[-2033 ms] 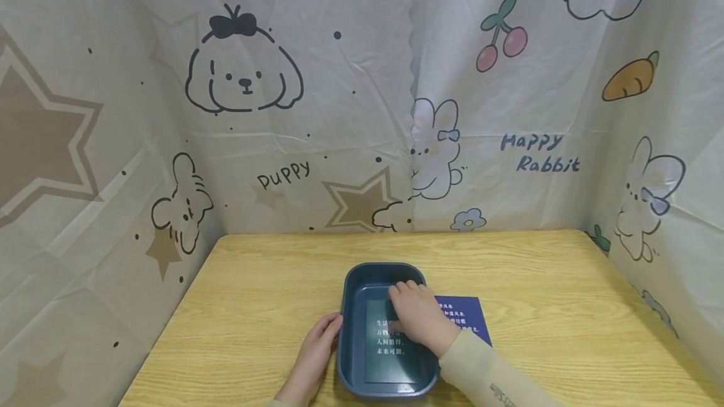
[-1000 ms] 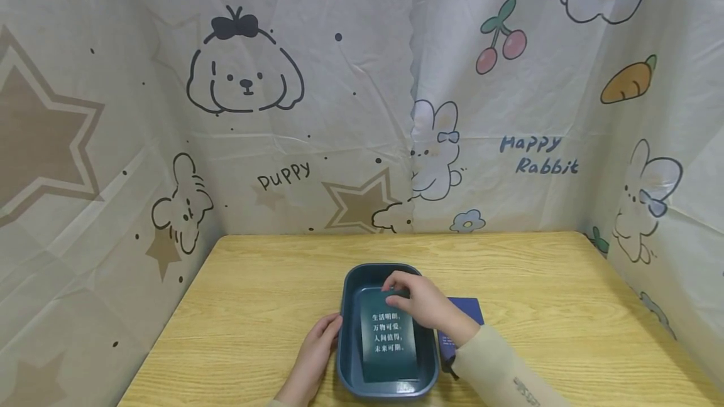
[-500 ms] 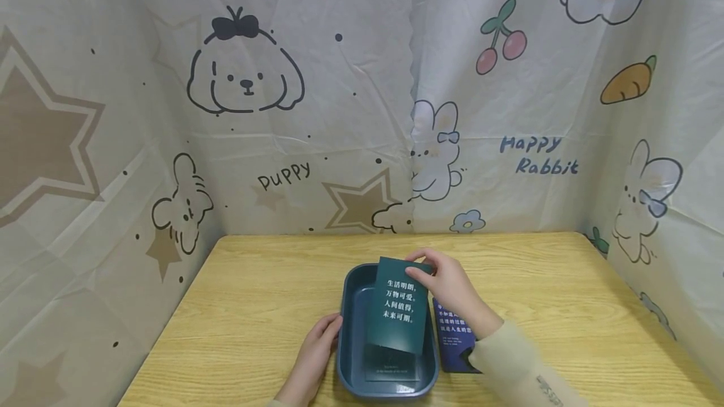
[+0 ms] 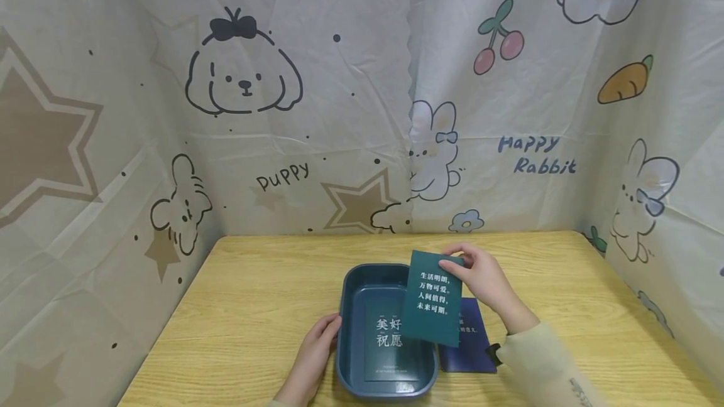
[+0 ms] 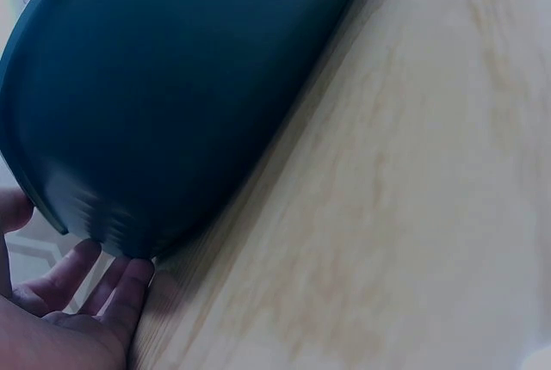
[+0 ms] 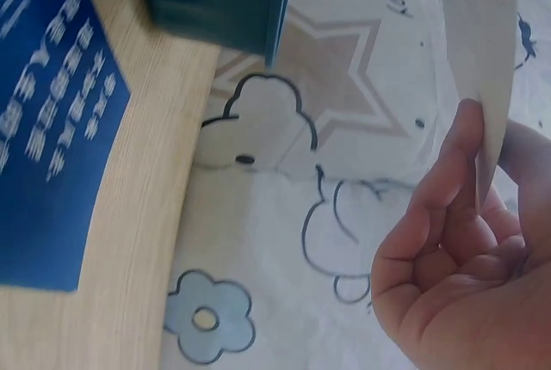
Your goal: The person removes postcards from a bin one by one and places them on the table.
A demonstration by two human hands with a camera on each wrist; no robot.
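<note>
My right hand [image 4: 481,278] pinches a dark green card [image 4: 432,300] with white writing by its top right corner, thumb in front and fingers behind. The card hangs over the right side of a dark teal tray [image 4: 347,363], overlapping the tray's rim in the head view. In the right wrist view the card's pale back [image 6: 482,26] shows between thumb and fingers. Another dark green card [image 4: 390,363] with large white characters lies flat in the tray. At the tray's left side, my left hand [image 4: 315,350] holds the rim, its fingertips [image 5: 138,271] against the outer wall.
A blue card [image 4: 472,357] with white writing lies on the wooden table [image 4: 266,294] just right of the tray, partly covered by the held card in the head view. A printed curtain [image 4: 351,112] stands behind the table and at both sides.
My right hand has pinched the upper green card, lifted it out of the tray and carried it right. The card beneath is uncovered. My left hand has stayed at the tray.
</note>
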